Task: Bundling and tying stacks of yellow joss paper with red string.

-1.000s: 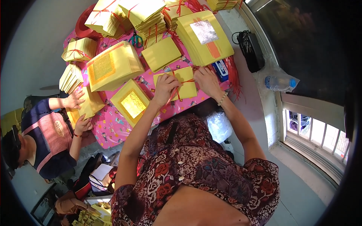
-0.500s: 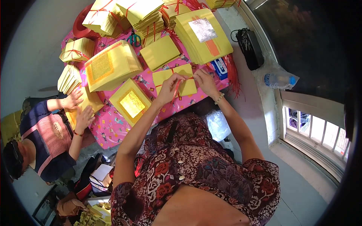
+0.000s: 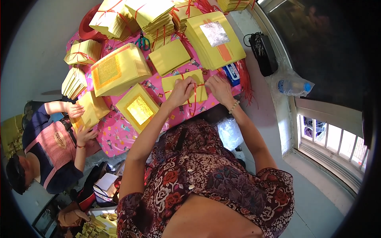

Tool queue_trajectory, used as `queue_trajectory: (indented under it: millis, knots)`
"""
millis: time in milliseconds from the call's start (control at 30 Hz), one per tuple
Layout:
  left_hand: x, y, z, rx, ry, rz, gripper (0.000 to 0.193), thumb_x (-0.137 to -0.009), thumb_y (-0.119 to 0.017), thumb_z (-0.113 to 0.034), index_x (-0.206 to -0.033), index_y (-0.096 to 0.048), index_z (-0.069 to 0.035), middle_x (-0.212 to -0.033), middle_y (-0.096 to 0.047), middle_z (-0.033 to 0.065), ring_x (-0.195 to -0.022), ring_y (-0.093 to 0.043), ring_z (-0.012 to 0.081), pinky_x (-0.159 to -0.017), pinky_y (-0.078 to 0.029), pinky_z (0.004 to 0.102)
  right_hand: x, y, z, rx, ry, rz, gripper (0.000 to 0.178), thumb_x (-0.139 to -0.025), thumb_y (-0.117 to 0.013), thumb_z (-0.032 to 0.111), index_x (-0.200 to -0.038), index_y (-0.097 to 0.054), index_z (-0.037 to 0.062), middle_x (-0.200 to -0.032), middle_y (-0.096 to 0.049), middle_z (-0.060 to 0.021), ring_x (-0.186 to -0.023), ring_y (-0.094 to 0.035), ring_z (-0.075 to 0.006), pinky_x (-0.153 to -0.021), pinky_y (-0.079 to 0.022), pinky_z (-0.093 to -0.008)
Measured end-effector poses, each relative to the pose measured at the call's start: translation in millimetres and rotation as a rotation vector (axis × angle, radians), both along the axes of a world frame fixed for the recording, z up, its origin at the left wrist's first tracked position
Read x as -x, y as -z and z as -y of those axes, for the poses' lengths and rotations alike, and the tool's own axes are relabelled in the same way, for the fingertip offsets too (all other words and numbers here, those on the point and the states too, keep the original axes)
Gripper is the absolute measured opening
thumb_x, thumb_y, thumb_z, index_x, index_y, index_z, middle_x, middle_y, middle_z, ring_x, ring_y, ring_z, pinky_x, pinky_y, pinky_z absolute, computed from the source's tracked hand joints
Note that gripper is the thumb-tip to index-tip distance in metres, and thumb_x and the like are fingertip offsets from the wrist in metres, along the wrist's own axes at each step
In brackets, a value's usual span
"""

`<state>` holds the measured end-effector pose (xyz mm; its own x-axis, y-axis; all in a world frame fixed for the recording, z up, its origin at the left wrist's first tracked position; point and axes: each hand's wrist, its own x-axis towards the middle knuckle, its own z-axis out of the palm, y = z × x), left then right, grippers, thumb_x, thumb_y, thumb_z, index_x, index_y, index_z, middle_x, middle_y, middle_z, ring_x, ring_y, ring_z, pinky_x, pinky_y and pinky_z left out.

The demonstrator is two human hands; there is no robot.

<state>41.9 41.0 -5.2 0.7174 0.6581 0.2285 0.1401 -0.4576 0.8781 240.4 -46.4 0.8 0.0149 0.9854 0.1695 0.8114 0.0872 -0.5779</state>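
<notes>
In front of me lies a small bundle of yellow paper (image 3: 202, 94) on the pink patterned tablecloth (image 3: 152, 84). Red ribbon (image 3: 195, 97) crosses the bundle, and a loose loop of it hangs over the near edge. My left hand (image 3: 181, 92) is closed on the ribbon above the middle of the bundle. At the bundle's right end, my right hand (image 3: 220, 89) pinches another stretch of the same ribbon. Fingers partly cover the crossing, so I cannot tell whether it is knotted. Just left lies a yellow paper stack (image 3: 131, 99) with a gold square.
Beyond stand a plain yellow stack (image 3: 170, 57), a large stack with a silver square (image 3: 234, 45), tied bundles (image 3: 113, 20) and green-handled scissors (image 3: 143, 41). Red ribbons (image 3: 246, 81) hang at the right edge. To the left, a co-worker's hands (image 3: 82, 137) handle yellow paper.
My left hand has turned over the bundle, and the ribbon now hangs in a loop below it. My right hand has shifted slightly. The co-worker's hands have closed onto the paper.
</notes>
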Motion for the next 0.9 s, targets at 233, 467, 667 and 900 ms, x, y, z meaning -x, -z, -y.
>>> queue_trajectory:
  millis: [233, 467, 667, 900]
  knots:
    - [-0.3, 1.2, 3.0, 0.127, 0.004, -0.011, 0.007, -0.088, -0.047, 0.002, -0.087, -0.054, -0.001, -0.069, -0.060, 0.0121, -0.059, -0.059, 0.0224, -0.055, -0.044, 0.0311, -1.5, 1.9, -0.1, -0.022, 0.042, -0.002, 0.014, -0.089, -0.057, 0.020, -0.086, -0.053, 0.0067, -0.078, -0.053, -0.0117, -0.073, -0.057, -0.0327, -0.064, -0.046, -0.0431]
    - [-23.0, 1.3, -2.3, -0.009, -0.063, -0.168, 0.008, -0.087, -0.057, -0.008, -0.087, -0.061, -0.001, -0.069, -0.063, 0.0128, -0.058, -0.059, 0.0265, -0.058, -0.046, 0.0343, 9.7, -11.1, 9.9, -0.222, -0.073, 0.180, 0.012, -0.081, -0.063, 0.017, -0.083, -0.055, 0.0088, -0.080, -0.053, -0.0078, -0.076, -0.057, -0.0272, -0.066, -0.047, -0.0395]
    - [-27.3, -1.9, -15.7, -0.001, 0.050, -0.359, 0.011, -0.080, -0.064, -0.016, -0.085, -0.066, -0.007, -0.070, -0.064, 0.0139, -0.064, -0.062, 0.0274, -0.065, -0.043, 0.0382, 14.5, -21.2, -12.5, -0.480, -0.216, 0.180, 0.015, -0.075, -0.069, 0.015, -0.083, -0.059, 0.0083, -0.090, -0.058, -0.0069, -0.082, -0.057, -0.0277, -0.068, -0.049, -0.0367]
    - [-26.1, -8.3, -21.0, 0.098, 0.128, -0.393, 0.013, -0.080, -0.068, -0.014, -0.081, -0.067, -0.001, -0.060, -0.058, 0.0103, -0.052, -0.050, 0.0120, -0.052, -0.042, 0.0298, 15.5, -10.2, -8.5, -0.265, 0.033, -0.072, 0.016, -0.082, -0.067, 0.022, -0.083, -0.060, 0.0076, -0.083, -0.060, -0.0067, -0.077, -0.059, -0.0262, -0.064, -0.047, -0.0369]
